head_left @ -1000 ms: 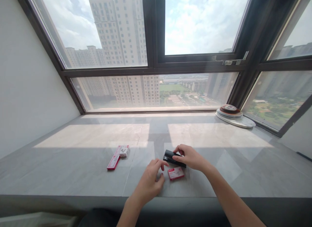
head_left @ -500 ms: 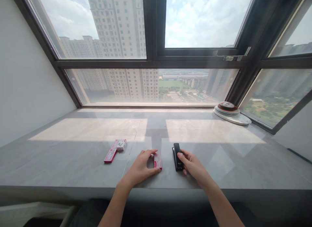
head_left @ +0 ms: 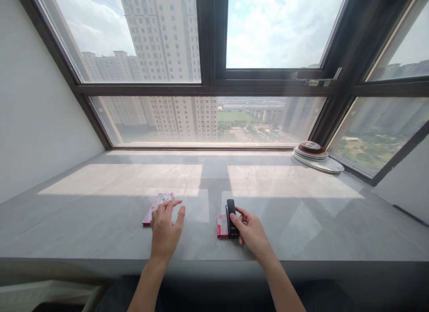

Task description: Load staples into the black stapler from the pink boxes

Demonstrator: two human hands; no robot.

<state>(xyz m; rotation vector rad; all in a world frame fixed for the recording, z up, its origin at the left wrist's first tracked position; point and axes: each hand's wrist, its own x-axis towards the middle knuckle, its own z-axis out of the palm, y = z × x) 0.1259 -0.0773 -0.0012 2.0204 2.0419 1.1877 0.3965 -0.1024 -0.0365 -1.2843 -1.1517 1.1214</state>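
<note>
My right hand (head_left: 251, 231) is closed on a black stapler (head_left: 232, 220), thumb on its left face and fingers behind the right. The stapler stands on the sill close against a small pink-and-white box (head_left: 222, 227), covering part of it. My left hand (head_left: 166, 231) has its fingers apart and holds nothing. It hovers at the right of a long pink-and-white box (head_left: 147, 220) and a small white box (head_left: 166, 197), hiding much of both. Whether its fingers touch the small white box I cannot tell.
The grey marble sill (head_left: 100, 240) runs across the view, with its front edge near my wrists. A stack of plates (head_left: 315, 158) stands in the back right corner, by the dark window frame (head_left: 268, 89). A white wall (head_left: 40, 106) bounds the left side.
My left hand has let go of the pink-and-white box and moved left to the other boxes. My right hand has brought the stapler left, up against the pink-and-white box.
</note>
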